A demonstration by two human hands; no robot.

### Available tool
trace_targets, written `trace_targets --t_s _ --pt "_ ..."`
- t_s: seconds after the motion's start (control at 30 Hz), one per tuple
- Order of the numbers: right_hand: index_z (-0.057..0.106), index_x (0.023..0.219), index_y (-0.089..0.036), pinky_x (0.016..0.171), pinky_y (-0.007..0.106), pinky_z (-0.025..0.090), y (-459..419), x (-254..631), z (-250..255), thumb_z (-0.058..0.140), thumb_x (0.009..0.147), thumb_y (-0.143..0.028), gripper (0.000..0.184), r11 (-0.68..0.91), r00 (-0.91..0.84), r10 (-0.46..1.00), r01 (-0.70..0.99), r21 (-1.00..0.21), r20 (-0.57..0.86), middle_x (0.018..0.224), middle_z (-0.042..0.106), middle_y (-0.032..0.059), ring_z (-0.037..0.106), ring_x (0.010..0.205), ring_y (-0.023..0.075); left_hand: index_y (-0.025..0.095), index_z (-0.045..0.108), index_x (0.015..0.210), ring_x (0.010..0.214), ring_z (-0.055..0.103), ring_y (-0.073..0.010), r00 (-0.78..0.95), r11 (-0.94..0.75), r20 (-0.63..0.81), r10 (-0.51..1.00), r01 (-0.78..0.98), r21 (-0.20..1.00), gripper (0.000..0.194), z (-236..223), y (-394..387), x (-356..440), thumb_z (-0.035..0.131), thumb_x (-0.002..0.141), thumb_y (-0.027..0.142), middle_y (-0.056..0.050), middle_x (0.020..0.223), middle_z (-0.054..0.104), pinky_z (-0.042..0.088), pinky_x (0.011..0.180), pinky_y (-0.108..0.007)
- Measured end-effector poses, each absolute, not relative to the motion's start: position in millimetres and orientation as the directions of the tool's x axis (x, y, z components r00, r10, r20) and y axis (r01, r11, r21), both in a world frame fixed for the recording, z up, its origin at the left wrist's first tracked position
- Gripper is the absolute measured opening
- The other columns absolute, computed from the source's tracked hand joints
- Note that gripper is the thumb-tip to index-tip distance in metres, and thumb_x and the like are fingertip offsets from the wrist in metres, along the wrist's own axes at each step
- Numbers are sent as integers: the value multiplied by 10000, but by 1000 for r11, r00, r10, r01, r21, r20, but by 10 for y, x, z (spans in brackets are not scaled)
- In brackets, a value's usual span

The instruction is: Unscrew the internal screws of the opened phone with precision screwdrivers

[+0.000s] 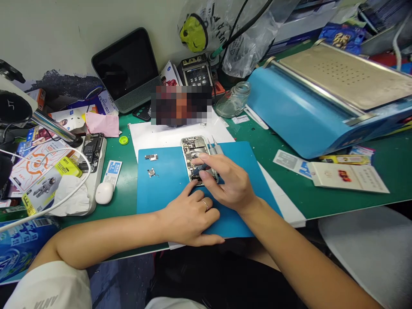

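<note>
An opened phone (193, 148) lies on a blue mat (164, 210), its inner parts showing. Over its lower half, my right hand (230, 180) is closed, with thumb and fingers around a small dark-handled screwdriver (202, 168) held upright over the phone; the tip is hidden. My left hand (189, 214) rests on the mat, index fingertip at the phone's lower edge, thumb stretched out and nothing gripped. It wears a ring. Two slim metal-tipped tools (215, 148) lie beside the phone's right side. Left of it on the mat are a small metal part (151, 157) and another small part (152, 172).
White paper (141, 133) lies under the mat. A blue machine with a metal plate (277, 107) stands at right, near a glass jar (233, 99). At left are boxes (45, 184), a white earbud case (104, 193) and a white cable (86, 165). A screen device (125, 64) stands behind.
</note>
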State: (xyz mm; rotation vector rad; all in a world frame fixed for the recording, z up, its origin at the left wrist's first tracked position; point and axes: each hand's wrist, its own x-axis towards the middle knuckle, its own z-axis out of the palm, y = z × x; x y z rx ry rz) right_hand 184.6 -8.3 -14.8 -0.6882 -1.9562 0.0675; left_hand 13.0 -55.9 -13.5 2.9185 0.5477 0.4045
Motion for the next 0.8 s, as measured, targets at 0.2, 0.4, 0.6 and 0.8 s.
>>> trace_targets --t_s 0.2,0.4,0.6,0.8 --pt "400 1546 -277 706 360 581 -73 1843 -160 620 940 -122 664 837 -330 472 458 -299 817 965 720 48 681 826 209 170 650 852 846 588 -262 894 -924 246 374 336 183 501 -142 -557 136 552 959 649 -54 779 628 302 1166 -601" --pt "380 1552 -295 848 425 606 -84 1846 -141 542 950 -67 664 829 -322 499 450 -333 805 1114 742 79 694 1019 246 169 652 867 832 588 -260 898 -922 231 375 334 197 516 -139 -560 133 530 967 660 -61 797 634 346 1127 -609" --pt "415 1533 -315 815 413 597 -70 1850 -145 591 963 -142 621 833 -313 483 453 -318 818 1016 740 53 700 928 233 167 660 880 854 596 -266 909 -918 183 374 336 209 512 -127 -556 135 523 976 651 -68 804 639 297 1158 -619" --pt "440 1510 -294 856 414 619 -84 1850 -133 512 969 -67 592 817 -303 534 424 -391 789 1087 760 70 706 1026 237 166 656 897 843 591 -262 910 -915 172 378 339 217 519 -133 -559 138 516 975 660 -67 819 637 322 1133 -627"
